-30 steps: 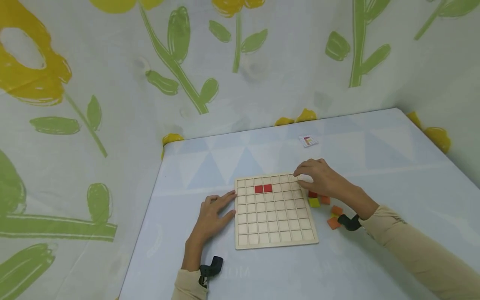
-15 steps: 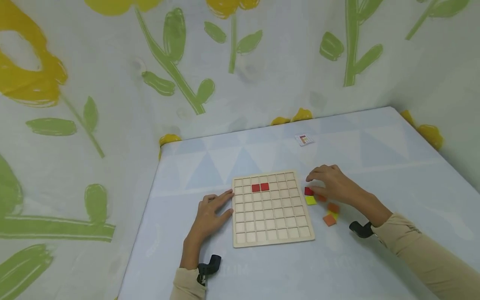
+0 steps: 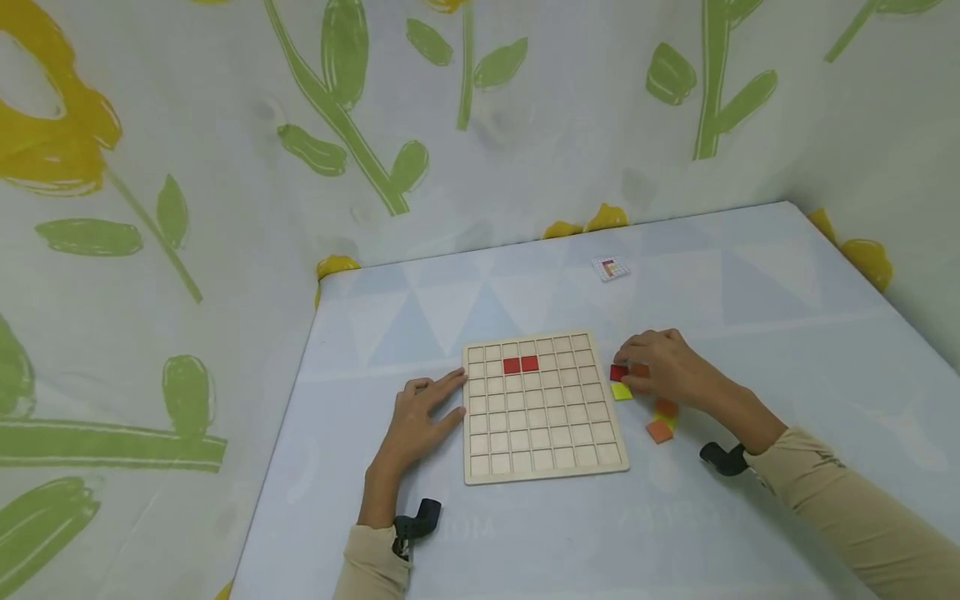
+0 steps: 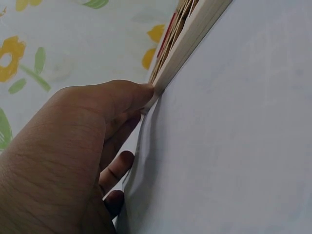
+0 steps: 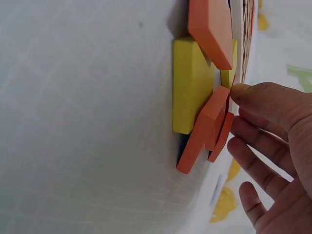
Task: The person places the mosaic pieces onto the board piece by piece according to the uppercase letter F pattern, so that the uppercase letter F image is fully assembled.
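On a pale blue-and-white tabletop before flower-printed white walls, a square light-wood grid board with two red square tiles side by side in the second row from its far edge. At the left edge, a relaxed left hand, touching with fingertips, holding nothing; just off the right edge, a half-curled right hand at a dark red square tile, impossible to tell whether pinched. Close by, a yellow square tile and loose orange square tiles; farther out, a small white printed card near the tabletop's back edge, with wide surface either side of the board.
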Available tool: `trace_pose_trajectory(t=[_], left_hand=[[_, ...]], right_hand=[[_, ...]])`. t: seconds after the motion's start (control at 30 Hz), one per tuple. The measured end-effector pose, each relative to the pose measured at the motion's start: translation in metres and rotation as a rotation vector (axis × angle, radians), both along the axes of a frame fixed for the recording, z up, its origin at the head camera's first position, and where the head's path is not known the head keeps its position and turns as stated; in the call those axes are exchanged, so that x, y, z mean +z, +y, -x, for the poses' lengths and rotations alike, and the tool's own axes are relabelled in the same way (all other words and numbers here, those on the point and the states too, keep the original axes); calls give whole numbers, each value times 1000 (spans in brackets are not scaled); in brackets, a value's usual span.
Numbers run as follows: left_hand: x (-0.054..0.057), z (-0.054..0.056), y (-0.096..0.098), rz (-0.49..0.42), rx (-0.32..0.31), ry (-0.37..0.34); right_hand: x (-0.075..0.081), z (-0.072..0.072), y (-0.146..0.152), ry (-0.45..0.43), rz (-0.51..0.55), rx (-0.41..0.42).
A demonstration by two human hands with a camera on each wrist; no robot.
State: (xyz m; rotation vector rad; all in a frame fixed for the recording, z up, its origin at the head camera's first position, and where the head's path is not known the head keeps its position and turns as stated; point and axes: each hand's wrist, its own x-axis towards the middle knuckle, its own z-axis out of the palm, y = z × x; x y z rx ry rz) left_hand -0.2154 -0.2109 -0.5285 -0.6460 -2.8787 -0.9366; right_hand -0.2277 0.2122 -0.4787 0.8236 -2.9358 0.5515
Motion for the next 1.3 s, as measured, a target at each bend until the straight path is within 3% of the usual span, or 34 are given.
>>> trace_pose_trajectory(t=[0.27, 0.43, 0.7, 0.97, 1.2, 1.3], left_hand=[[-4, -1, -1, 13, 3, 1], [0, -1, -1, -3, -2, 14], [3, 0, 1, -16, 6, 10], [0, -6, -1, 5, 16, -27], [0, -2, 1, -2, 15, 25], [1, -3, 2, -7, 21, 10]], right_hand=[[-2, 1, -1, -17, -19, -19], [-4, 3, -2, -33, -23, -21], [-3, 5, -1, 43, -13, -49], [-10, 1, 0, -17, -33, -37], [-4, 3, 0, 18, 53, -34], [-2, 3, -2, 38, 122, -3]])
